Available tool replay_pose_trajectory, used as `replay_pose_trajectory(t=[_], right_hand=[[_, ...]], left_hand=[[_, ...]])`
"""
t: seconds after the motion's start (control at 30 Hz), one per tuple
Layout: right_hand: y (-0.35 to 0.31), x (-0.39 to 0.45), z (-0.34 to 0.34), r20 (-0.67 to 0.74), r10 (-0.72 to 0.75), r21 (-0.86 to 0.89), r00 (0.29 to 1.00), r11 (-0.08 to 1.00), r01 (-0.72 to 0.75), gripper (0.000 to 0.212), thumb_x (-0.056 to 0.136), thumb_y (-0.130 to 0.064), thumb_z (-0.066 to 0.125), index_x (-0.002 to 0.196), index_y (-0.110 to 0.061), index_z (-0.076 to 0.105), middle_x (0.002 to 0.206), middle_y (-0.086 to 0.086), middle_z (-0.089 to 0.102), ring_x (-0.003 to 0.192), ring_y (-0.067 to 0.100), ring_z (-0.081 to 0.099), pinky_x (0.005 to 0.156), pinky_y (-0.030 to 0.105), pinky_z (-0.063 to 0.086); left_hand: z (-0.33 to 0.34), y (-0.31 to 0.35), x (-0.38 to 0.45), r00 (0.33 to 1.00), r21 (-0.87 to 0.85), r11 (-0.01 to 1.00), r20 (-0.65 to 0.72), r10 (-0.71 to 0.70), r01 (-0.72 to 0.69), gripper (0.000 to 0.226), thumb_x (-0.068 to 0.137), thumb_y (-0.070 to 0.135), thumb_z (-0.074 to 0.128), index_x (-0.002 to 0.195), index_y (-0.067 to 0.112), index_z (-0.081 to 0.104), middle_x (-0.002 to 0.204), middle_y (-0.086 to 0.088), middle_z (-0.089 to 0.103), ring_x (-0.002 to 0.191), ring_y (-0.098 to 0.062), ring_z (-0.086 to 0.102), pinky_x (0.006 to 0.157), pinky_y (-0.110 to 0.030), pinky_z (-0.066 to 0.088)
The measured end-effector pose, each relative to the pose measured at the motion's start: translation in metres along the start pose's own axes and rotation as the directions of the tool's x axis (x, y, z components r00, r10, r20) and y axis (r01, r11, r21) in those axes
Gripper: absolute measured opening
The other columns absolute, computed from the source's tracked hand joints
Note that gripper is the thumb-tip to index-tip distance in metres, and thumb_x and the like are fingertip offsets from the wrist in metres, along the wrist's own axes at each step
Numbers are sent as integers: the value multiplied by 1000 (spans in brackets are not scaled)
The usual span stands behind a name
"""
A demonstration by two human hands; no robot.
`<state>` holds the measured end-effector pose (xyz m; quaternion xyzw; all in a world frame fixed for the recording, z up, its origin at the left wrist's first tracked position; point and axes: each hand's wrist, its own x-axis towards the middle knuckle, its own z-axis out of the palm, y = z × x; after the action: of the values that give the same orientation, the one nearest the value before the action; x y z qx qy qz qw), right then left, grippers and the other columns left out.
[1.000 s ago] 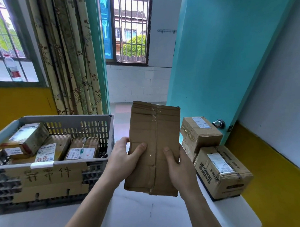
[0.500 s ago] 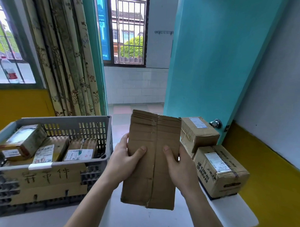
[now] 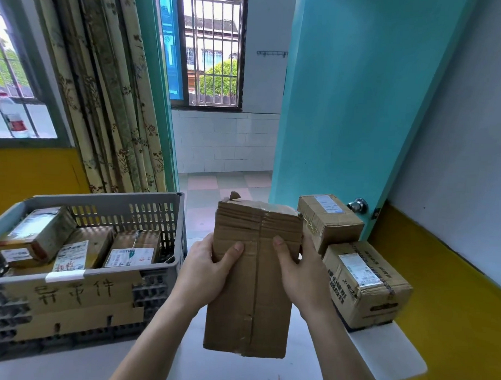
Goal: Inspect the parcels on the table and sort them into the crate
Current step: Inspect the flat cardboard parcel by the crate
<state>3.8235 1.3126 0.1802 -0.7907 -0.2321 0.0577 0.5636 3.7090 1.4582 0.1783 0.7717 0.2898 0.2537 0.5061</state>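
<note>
Both hands are holding a flat brown parcel [image 3: 253, 286] upright above the white surface [image 3: 237, 371], between the crate and the stacked boxes. Left hand [image 3: 203, 273] is gripping its left edge, thumb lying across the front; right hand [image 3: 300, 274] is gripping the right edge likewise, fingers wrapping behind. Grey crate [image 3: 158, 206] is sitting at left, several labelled parcels lying inside. Two taped boxes are resting at right, the smaller box [image 3: 327, 221] stacked partly on the larger box [image 3: 365, 284].

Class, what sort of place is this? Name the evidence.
Probably a small room used for parcel sorting: a grey crate of labelled parcels, stacked cardboard boxes on a white table, beside a teal door.
</note>
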Motion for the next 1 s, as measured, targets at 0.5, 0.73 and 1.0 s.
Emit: replay_pose_trajectory(t=[0.5, 0.73, 1.0], right_hand=[[-2, -1, 0, -24, -43, -16, 999, 999, 42, 41, 94, -53, 61, 127, -31, 55, 112, -17, 68, 91, -8, 60, 68, -2, 37], [-2, -8, -1, 15, -24, -8, 1000, 1000, 24, 40, 93, -54, 59, 128, -35, 49, 110, -21, 64, 89, -13, 56, 66, -6, 38], [-9, -2, -6, 22, 86, 38, 996, 996, -87, 49, 94, -64, 49, 125, -27, 58, 108, -13, 67, 98, 4, 62, 81, 24, 52]], left_hand=[[-4, 9, -1, 997, 92, 995, -73, 35, -28, 47, 94, 56, 62, 138, 39, 56, 101, 32, 61, 102, -9, 62, 85, -29, 46], [-7, 12, -1, 995, -92, 991, 3, -100, 100, 52, 94, 66, 53, 125, 24, 51, 110, 10, 65, 98, 0, 59, 73, -24, 46], [-5, 15, 1, 992, -129, 986, -59, -115, 107, 32, 98, 25, 63, 125, 14, 49, 111, 2, 62, 97, -3, 59, 65, -20, 43]])
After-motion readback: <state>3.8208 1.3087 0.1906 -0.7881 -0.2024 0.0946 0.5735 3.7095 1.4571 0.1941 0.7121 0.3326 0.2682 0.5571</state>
